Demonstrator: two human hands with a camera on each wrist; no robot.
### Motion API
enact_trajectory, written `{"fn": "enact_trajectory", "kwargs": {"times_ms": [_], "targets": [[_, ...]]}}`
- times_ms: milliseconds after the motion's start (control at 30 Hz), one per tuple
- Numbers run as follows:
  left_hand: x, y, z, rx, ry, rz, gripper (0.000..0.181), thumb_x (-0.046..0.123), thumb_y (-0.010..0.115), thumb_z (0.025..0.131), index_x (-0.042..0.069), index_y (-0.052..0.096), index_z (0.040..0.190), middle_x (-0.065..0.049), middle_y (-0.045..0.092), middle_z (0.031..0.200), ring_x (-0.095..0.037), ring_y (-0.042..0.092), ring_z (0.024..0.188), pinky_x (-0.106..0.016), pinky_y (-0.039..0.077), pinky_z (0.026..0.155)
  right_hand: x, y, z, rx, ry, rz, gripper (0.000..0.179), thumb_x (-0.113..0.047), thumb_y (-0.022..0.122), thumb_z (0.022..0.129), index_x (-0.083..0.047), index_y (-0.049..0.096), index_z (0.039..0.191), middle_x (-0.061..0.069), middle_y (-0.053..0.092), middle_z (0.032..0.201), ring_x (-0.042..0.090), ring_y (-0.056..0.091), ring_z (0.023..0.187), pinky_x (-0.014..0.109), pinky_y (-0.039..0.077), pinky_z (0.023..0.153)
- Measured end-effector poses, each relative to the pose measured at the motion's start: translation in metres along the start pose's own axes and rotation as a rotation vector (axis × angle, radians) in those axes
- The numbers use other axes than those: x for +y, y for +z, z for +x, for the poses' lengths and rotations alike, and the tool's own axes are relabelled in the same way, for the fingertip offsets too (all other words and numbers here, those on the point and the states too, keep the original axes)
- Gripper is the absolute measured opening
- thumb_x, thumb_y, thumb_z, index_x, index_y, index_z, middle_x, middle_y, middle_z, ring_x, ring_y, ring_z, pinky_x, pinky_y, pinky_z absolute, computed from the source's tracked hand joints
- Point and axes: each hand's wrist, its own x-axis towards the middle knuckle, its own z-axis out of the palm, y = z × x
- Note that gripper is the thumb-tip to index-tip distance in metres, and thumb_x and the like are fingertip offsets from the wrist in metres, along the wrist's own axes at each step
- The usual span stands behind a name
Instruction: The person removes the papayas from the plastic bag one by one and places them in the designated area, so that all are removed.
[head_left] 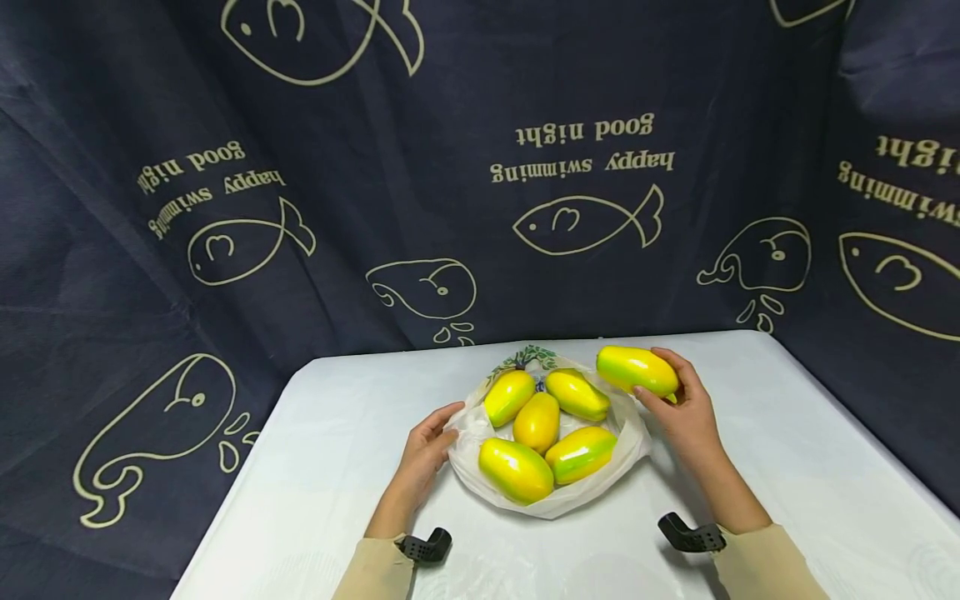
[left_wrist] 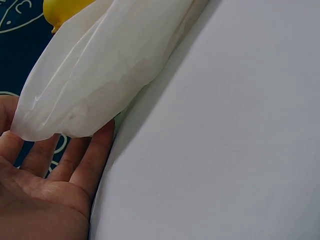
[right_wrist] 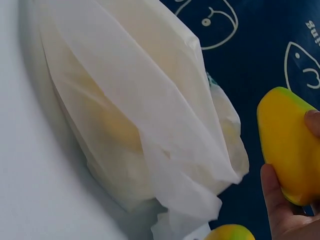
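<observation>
A white plastic bag [head_left: 633, 429] with a green tree print lies spread with its mouth up, and several yellow-green mangoes [head_left: 515, 471] sit inside it. At its left rim my left hand [head_left: 424, 454] pinches the plastic between thumb and fingers; in the left wrist view the bag [left_wrist: 115, 65] drapes over the fingertips. My right hand [head_left: 688, 412] grips another mango [head_left: 636, 370] from its right end, above the bag's back right rim. The right wrist view shows this mango [right_wrist: 285, 142] beside the bag, thumb and fingers on opposite sides.
Below the right hand, part of one more mango [head_left: 670, 398] shows, mostly hidden by the hand. The white table [head_left: 360, 400] ends at the back against a dark blue cloth [head_left: 420, 200] with fish and whale drawings.
</observation>
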Motion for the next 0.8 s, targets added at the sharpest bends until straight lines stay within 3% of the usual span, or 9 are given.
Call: {"fn": "enact_trajectory", "kwargs": {"times_ms": [200,400,600,800], "targets": [[0.001,0.0,0.0,-0.001,0.001,0.002,0.043,0.002,0.053,0.097,0.012,0.058,0.139,-0.011,0.054,0.145,-0.016,0.059,0.117,-0.023,0.057,0.088,0.004,-0.01,0.003,0.047,-0.008,0.119,0.069,0.005,0.071,0.086,-0.01,0.045,0.147,-0.016,0.05,0.127,0.003,0.051,0.109,0.003,0.048,0.085],[0.001,-0.001,0.0,0.008,-0.008,0.009,0.044,0.003,0.055,0.096,0.012,0.058,0.139,-0.01,0.054,0.145,-0.016,0.059,0.119,-0.022,0.057,0.088,0.008,-0.018,0.004,0.1,0.011,0.204,0.062,0.009,0.062,0.09,-0.013,0.047,0.147,-0.012,0.048,0.132,0.004,0.047,0.117,0.003,0.044,0.09],[0.001,0.0,0.0,0.011,-0.012,0.019,0.044,0.003,0.055,0.096,0.013,0.058,0.139,-0.009,0.053,0.147,-0.017,0.057,0.121,-0.022,0.056,0.089,0.01,-0.027,0.006,0.183,0.069,0.3,0.057,0.013,0.053,0.092,-0.009,0.05,0.144,-0.01,0.051,0.129,0.008,0.047,0.115,0.005,0.051,0.08],[0.001,0.001,0.0,0.01,-0.01,0.015,0.045,0.002,0.054,0.096,0.013,0.058,0.139,-0.009,0.052,0.147,-0.017,0.058,0.12,-0.022,0.057,0.088,0.016,-0.038,0.007,0.234,0.116,0.232,0.059,0.012,0.056,0.091,-0.013,0.052,0.144,-0.014,0.051,0.128,0.007,0.046,0.116,0.004,0.051,0.078]]}}
